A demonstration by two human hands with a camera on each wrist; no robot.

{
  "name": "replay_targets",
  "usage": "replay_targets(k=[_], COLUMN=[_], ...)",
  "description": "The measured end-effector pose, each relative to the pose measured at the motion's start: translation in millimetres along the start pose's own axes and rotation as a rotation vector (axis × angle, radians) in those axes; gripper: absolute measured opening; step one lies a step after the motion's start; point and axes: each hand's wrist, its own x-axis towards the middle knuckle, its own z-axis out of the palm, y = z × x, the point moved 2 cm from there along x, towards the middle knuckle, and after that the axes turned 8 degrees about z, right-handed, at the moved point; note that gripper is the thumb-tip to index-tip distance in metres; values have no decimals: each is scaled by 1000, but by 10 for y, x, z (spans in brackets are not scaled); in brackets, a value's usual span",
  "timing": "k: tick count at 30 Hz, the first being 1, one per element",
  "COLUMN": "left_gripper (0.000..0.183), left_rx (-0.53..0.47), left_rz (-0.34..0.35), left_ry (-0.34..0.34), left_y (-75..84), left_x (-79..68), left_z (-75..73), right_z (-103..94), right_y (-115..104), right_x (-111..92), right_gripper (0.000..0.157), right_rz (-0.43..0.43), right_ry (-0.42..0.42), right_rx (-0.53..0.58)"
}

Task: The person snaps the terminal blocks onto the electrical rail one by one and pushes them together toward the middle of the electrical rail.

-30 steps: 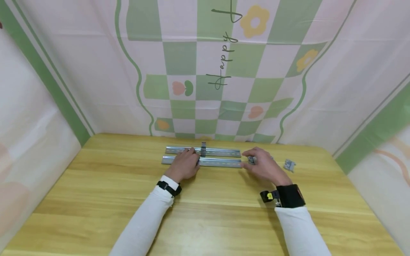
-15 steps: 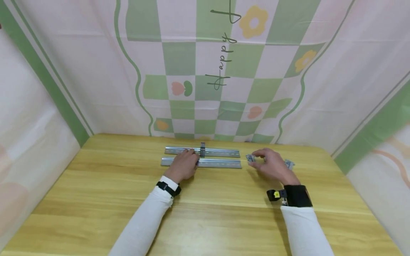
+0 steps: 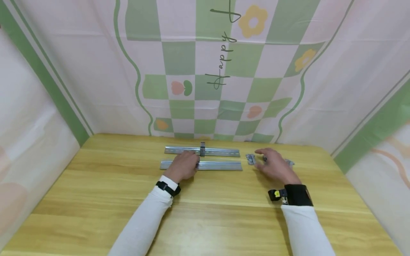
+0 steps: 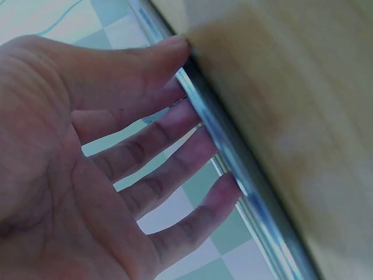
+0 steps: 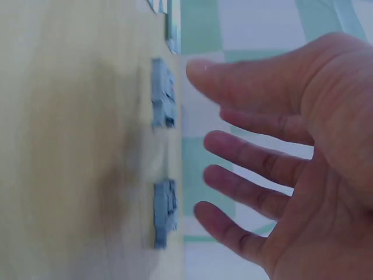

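Observation:
My left hand [image 3: 184, 166] grips the nearer slotted metal mounting rail [image 3: 221, 166] left of its middle. In the left wrist view the thumb and several fingertips close on the edge of this rail [image 4: 256, 189]. A matching rail [image 3: 222, 153] lies just behind it, with a narrow dark grey block [image 3: 203, 149] mounted across it. Past the rails' right ends, my right hand [image 3: 273, 166] hovers with spread, relaxed fingers, holding nothing. By its fingertips lies a flat grey block-like fitting [image 3: 251, 159]. The right wrist view has two such fittings, one upper [image 5: 164, 93] and one lower [image 5: 165, 213].
Another grey fitting [image 3: 289, 163] shows partly behind the right hand. The wooden table [image 3: 205, 220] reaches back to a hanging checked cloth [image 3: 208, 106], close behind the far rail. More cloth hangs at the left and right sides.
The right hand has moved right, away from the rail ends, uncovering a grey fitting. The nearer rail has tilted in the left hand and its slots no longer show.

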Motion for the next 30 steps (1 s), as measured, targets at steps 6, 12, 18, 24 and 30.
replay_targets(k=[6, 12, 18, 24, 30], left_gripper=[9, 9, 12, 16, 17], left_rx=[-46, -89, -137, -182, -193], left_rz=[3, 11, -9, -30, -32], left_ry=[-33, -57, -112, -162, -182], left_y=[53, 102, 152, 223, 281], left_x=[-15, -38, -52, -80, -116], left_z=[-36, -62, -77, -101, -126], right_z=[168, 233, 244, 254, 264], right_y=[-98, -141, -147, -131, -134], right_x=[92, 96, 92, 96, 87], right_gripper=[56, 56, 57, 56, 55], right_rz=[-63, -61, -56, -44, -36], right_ry=[17, -6, -26, -50, -61], right_rx=[-115, -141, -145, -140, -140])
